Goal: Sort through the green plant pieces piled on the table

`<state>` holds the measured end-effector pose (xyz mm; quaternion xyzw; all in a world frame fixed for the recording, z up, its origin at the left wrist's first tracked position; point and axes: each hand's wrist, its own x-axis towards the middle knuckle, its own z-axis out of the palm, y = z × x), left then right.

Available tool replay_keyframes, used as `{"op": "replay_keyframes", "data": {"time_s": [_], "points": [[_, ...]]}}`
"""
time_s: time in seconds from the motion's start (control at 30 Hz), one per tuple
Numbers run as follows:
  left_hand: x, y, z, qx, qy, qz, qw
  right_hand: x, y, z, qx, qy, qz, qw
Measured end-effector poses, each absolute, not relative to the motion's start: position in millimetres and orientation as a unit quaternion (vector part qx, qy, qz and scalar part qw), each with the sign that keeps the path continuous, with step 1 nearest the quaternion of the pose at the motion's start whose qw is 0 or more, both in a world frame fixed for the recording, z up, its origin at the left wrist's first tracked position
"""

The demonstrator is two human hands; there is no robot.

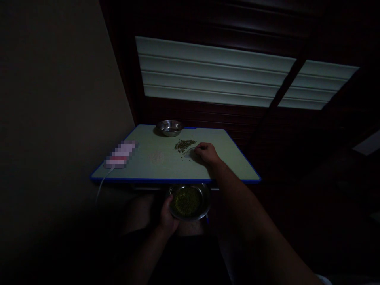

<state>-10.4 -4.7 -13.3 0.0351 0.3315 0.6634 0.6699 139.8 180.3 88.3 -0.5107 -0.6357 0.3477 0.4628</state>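
My left hand [169,215] grips the side of a shiny metal bowl [206,206], thumb over the rim, just below the table's front edge. Small green grains [186,200], perhaps mung beans, lie inside it. Over the table, my right hand [207,153] has its fingers pinched on a thin, clear, rounded piece [189,152]; its exact kind is too dim to tell. That piece touches the near side of a loose pile of brownish-green grains [184,145]. A few stray grains lie around the pile.
A second metal bowl [170,128] stands at the back of the pale, blue-edged table [166,168]. Left of centre is a faint patch of pale grains [156,157]. A blurred-out phone-like device [121,154] with a white cable [102,183] lies near the left edge.
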Motion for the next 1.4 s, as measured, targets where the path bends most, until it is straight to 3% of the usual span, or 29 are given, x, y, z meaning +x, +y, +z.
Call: {"op": "replay_keyframes", "data": {"time_s": [1.4], "points": [[-10.0,-4.7,-9.4,0.023,0.348,0.652,0.673,137.2,183.6,84.0,-0.398,-0.729,0.344,0.439]]}}
